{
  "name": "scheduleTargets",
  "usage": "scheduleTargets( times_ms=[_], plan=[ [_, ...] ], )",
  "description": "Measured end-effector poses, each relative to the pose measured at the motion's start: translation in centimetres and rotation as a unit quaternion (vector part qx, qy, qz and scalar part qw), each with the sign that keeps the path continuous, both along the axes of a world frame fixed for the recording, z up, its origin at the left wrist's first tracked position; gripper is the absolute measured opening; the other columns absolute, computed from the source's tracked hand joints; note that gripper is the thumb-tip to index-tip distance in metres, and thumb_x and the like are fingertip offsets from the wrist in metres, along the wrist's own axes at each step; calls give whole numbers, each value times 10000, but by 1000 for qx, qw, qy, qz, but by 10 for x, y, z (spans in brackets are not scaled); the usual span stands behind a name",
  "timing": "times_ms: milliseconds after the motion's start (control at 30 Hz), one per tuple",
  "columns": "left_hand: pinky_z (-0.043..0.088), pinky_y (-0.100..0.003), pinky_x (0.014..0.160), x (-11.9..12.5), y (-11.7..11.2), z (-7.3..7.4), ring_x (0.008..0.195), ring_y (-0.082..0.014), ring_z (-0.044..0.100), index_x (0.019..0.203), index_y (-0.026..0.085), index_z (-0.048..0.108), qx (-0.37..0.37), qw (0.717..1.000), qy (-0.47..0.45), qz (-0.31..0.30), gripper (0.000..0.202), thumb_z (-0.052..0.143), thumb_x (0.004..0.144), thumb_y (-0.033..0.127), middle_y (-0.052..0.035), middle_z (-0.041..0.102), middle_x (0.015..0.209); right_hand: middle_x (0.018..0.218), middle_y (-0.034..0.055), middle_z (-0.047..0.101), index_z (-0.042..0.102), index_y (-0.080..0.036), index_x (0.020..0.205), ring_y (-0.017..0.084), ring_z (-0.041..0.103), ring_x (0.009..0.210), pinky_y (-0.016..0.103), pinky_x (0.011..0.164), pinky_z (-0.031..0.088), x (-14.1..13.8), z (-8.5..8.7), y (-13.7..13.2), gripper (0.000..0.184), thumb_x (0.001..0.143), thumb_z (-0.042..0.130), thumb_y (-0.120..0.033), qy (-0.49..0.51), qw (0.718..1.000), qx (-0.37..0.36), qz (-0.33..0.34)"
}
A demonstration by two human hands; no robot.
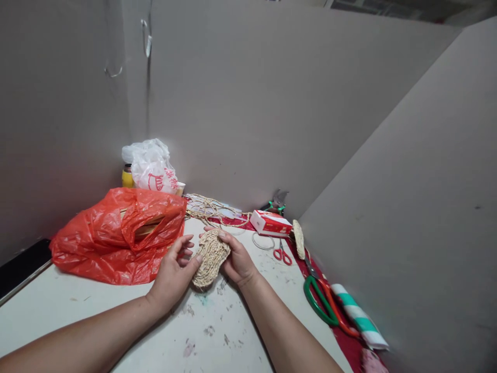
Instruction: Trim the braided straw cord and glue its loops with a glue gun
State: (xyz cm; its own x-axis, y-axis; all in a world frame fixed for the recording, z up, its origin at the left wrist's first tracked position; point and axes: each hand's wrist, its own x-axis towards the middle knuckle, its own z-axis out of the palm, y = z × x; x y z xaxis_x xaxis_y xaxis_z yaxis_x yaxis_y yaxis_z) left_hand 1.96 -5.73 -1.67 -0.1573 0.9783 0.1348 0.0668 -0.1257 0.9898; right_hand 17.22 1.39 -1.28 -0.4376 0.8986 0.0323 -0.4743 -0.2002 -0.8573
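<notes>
A small oval piece of coiled, woven straw cord (212,258) is held up over the white table between my hands. My right hand (236,259) grips its upper right edge, thumb on the front and fingers behind. On the other side, my left hand (174,274) presses its thumb against the left edge. The left fingers are loosely curled and partly spread, and some of their tips show beside the piece. How the piece is supported from behind is hidden.
Left of my hands lies a red plastic bag (116,238). Behind are a white plastic bag (151,166) and loose straw cord (213,207). Rightward sit a red-white box (271,223), small red scissors (282,255), pruning shears (277,202), large green-and-orange scissors (322,300) and a striped roll (359,316). Grey partitions surround the table.
</notes>
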Motion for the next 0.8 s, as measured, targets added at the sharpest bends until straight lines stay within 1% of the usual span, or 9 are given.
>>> scheduleTargets(
  times_ms=[100,167,233,300,400,500,600,700,800],
  plan=[
    [447,-349,855,0,-3,1,962,-211,562,1198,182,528,28,998,52,6,459,626,771,320,-96,583,1122,891,64,719,674,-166,995,232,646,877,358,810,479,-2,-1,1,306,751,618,-341,9,999,-20,-25],
    [428,-369,906,0,-5,2,1027,-228,550,1193,202,543,69,994,82,7,429,613,783,309,-96,574,1180,856,57,720,678,-164,971,227,648,857,350,804,480,-5,-1,0,298,750,632,-359,8,998,-38,-42],
    [380,-397,987,2,-8,2,1143,-251,500,1230,225,536,120,986,118,-8,455,611,788,298,-100,543,1258,825,47,718,680,-164,949,218,648,836,338,793,484,-9,-1,-2,301,742,651,-380,4,997,-54,-62],
    [300,-431,1065,3,-11,0,1264,-275,406,1294,248,504,157,973,167,-38,535,630,776,292,-102,477,1360,809,37,714,680,-168,940,208,647,816,327,773,491,-14,1,-6,311,734,672,-401,0,994,-73,-78],
    [214,-479,1111,5,-12,-6,1362,-301,271,1384,282,406,159,958,231,-66,688,667,748,299,-95,339,1482,817,31,714,673,-177,959,205,648,781,328,722,506,-18,3,-10,324,732,691,-407,-3,993,-95,-76],
    [209,-495,1115,4,-10,-10,1392,-297,207,1443,267,280,143,953,263,-36,812,676,734,279,-110,245,1524,837,36,717,675,-173,969,204,646,783,316,697,512,-18,4,-11,317,727,705,-375,7,993,-93,-67],
    [237,-476,1114,3,-6,-12,1382,-275,241,1449,236,239,150,947,285,-13,831,657,731,215,-122,285,1502,843,43,721,686,-157,954,198,644,805,301,721,511,-16,2,-9,307,724,709,-359,17,994,-87,-68],
    [268,-446,1110,2,-2,-13,1341,-248,329,1422,222,285,162,944,287,-17,760,617,742,159,-118,385,1444,843,47,723,688,-151,940,198,647,806,303,733,511,-16,2,-8,301,727,711,-361,11,994,-82,-70],
    [290,-434,1100,2,-1,-13,1311,-239,375,1393,217,333,167,949,268,-12,695,590,753,140,-115,433,1406,842,56,723,685,-153,941,217,651,837,320,732,518,-17,3,-8,322,744,684,-407,11,994,-93,-64]
  ],
)
